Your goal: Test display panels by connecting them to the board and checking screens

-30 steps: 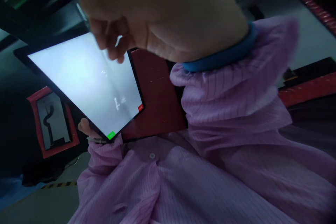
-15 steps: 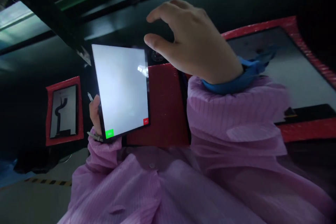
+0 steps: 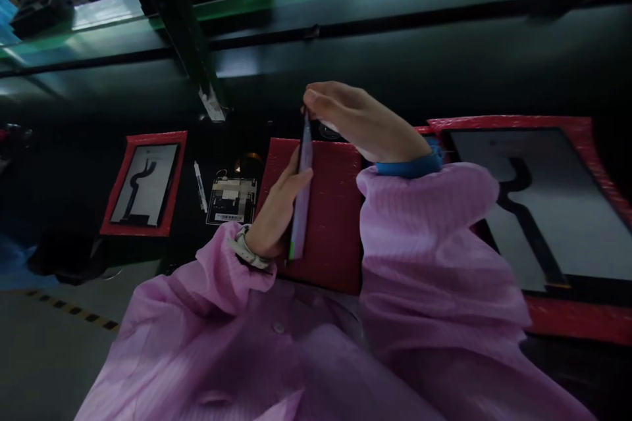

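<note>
A thin display panel [image 3: 302, 197] is held nearly edge-on above a red bubble-wrap pad [image 3: 333, 217], its lit face turned to the right. My left hand [image 3: 279, 210], with a pale watch on the wrist, grips the panel's left side and back, the thumb over the near edge. At the panel's far upper corner, my right hand [image 3: 358, 115] has its thumb and fingers closed on the edge. A blue band [image 3: 412, 166] circles that wrist. How far the fingers reach behind the panel is hidden.
Left of the pad lie a circuit board assembly [image 3: 232, 197], a white pen [image 3: 200, 187] and a panel with a dark ribbon cable [image 3: 145, 184] on red wrap. On the right rests a larger panel [image 3: 582, 210]. A green post [image 3: 185, 26] rises behind.
The display panel has turned from facing me to edge-on and moved right over the red pad. My right hand has come down and closed on its upper corner. The view has shifted.
</note>
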`<state>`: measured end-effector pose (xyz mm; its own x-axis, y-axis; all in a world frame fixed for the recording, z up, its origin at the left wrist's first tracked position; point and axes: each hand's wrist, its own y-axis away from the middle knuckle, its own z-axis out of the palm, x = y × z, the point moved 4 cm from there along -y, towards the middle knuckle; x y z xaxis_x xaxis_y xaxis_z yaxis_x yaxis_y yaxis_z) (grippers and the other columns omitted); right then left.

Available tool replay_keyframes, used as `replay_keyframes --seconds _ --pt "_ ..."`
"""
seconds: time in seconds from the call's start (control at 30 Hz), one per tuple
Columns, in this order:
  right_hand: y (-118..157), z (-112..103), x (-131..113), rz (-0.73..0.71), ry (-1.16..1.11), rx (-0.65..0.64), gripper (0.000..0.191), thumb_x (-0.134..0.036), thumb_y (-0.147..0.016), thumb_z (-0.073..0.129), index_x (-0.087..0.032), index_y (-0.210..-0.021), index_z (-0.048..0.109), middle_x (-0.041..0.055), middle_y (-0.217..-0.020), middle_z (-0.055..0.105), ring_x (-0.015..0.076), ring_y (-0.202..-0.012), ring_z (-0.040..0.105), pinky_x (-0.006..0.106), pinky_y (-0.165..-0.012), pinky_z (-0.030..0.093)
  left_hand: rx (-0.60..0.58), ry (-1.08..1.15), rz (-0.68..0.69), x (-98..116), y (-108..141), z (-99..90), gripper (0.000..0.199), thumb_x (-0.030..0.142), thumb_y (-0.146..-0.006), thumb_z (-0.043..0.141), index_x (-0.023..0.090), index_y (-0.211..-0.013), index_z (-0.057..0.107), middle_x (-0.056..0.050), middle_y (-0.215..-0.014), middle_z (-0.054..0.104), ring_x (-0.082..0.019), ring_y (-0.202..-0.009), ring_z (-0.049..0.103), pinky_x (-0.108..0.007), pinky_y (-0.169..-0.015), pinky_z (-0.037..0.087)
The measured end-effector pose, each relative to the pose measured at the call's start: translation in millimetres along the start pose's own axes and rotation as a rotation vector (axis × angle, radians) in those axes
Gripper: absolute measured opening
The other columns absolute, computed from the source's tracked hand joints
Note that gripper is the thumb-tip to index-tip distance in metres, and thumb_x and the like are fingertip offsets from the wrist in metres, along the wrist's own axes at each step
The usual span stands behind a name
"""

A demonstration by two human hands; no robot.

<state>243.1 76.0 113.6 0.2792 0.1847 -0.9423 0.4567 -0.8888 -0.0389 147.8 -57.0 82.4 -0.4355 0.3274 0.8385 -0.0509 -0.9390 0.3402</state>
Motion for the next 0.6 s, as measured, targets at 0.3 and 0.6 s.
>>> replay_keyframes --seconds 0.3,0.6 --pt "-4 -17 8 -0.027 0.047 0.015 0.024 -0.026 -0.08 0.071 -0.018 -0.103 0.073 0.0061 -0.099 0.073 0.0246 -0.1 0.069 0.049 -0.101 0.053 0.083 -1.007 0.687 16 19 -56.0 0.035 0.035 -0.103 0.043 0.018 -0.111 0.072 -0.007 -0.112 0.075 -0.018 -0.106 0.069 -0.033 -0.099 0.051" --pt "-7 -20 14 -0.086 0.039 0.007 0.022 -0.027 -0.081 0.073 -0.019 -0.102 0.073 0.0057 -0.096 0.073 0.0205 -0.092 0.067 0.042 -0.094 0.054 0.221 -1.869 0.564 -25 42 -147.8 0.038 0.025 -0.105 0.04 0.015 -0.136 0.058 -0.007 -0.091 0.066 -0.018 -0.08 0.064 -0.03 -0.077 0.053"
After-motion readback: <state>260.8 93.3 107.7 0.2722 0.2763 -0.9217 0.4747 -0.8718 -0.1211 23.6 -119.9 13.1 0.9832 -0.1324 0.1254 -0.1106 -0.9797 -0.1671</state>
